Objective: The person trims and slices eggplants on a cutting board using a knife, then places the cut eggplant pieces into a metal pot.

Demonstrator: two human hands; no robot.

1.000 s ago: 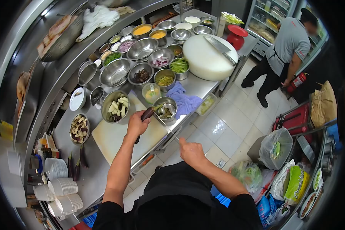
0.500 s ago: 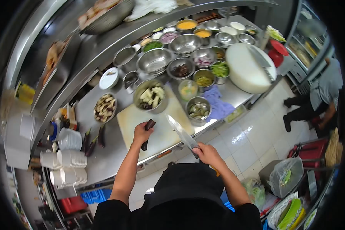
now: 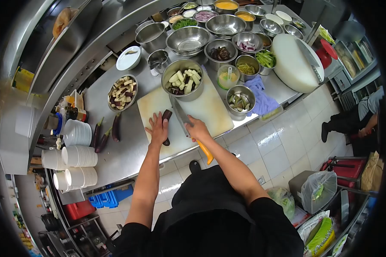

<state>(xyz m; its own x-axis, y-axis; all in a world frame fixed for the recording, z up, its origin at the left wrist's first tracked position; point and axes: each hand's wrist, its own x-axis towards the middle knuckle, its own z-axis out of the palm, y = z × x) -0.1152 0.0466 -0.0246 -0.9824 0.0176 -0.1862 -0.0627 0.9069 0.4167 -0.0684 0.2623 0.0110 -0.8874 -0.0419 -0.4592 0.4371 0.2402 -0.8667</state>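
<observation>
On the white cutting board point(image 3: 218, 115) lies a dark purple eggplant piece point(image 3: 167, 115). My left hand point(image 3: 158, 129) is laid over it, fingers stretched and spread, the thumb side touching the eggplant. My right hand point(image 3: 197, 129) is closed around a large kitchen knife point(image 3: 178, 109) with an orange handle; its blade points away from me, just right of the eggplant and apart from it. A deep steel pot point(image 3: 170, 93) with cut eggplant chunks point(image 3: 185, 79) stands at the board's far edge. Left of the board, a steel bowl point(image 3: 136, 99) holds more chunks.
Whole eggplants point(image 3: 115, 128) lie on the steel counter point(image 3: 128, 147) to the left, near stacked white containers point(image 3: 79, 156). Steel bowls point(image 3: 189, 39) of ingredients fill the back. At right are a purple cloth point(image 3: 261, 97) and a round white block point(image 3: 294, 64) bearing another knife. A person point(image 3: 351, 113) stands farther right.
My left hand has lowered the eggplant piece onto the board and spread its fingers over it. My right hand has brought the knife leftward and forward over the board. The view has shifted.
</observation>
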